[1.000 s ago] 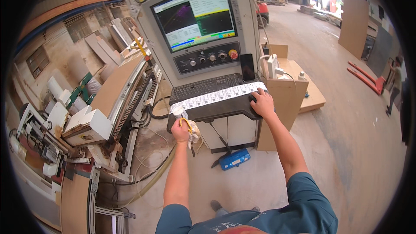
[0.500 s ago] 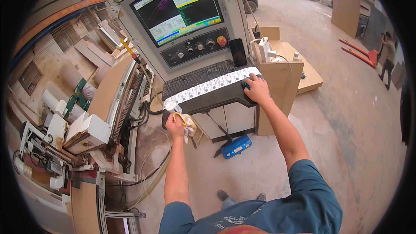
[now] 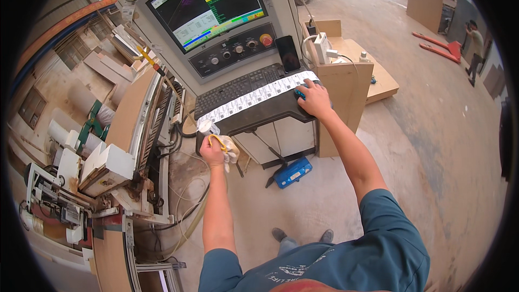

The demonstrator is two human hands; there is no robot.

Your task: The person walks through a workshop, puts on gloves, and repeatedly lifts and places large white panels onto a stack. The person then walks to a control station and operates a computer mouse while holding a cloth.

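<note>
At the left end of the console's keyboard tray [image 3: 259,112], my left hand [image 3: 212,154] is closed around a whitish work glove [image 3: 231,151] with a yellow cuff edge. Just above that hand lies a roll of white labels [image 3: 207,127]. Its printed strip [image 3: 254,97] stretches along the tray, in front of a black keyboard [image 3: 238,86]. At the tray's right end, my right hand [image 3: 315,100] rests over a dark computer mouse [image 3: 299,93] with blue on it; the palm hides most of it. A black phone [image 3: 289,54] leans upright behind the strip.
The console's screen [image 3: 211,8] is lit above knobs and a red button [image 3: 265,39]. A blue case [image 3: 294,173] lies on the floor below. Machinery [image 3: 108,162] stands left. To the right are a wooden cabinet [image 3: 346,94], a red pallet jack [image 3: 443,48] and another person [image 3: 476,48].
The view has shifted slightly, so the console sits a little higher and further left. Both hands keep their places at the tray. The distant person's pose has changed a little.
</note>
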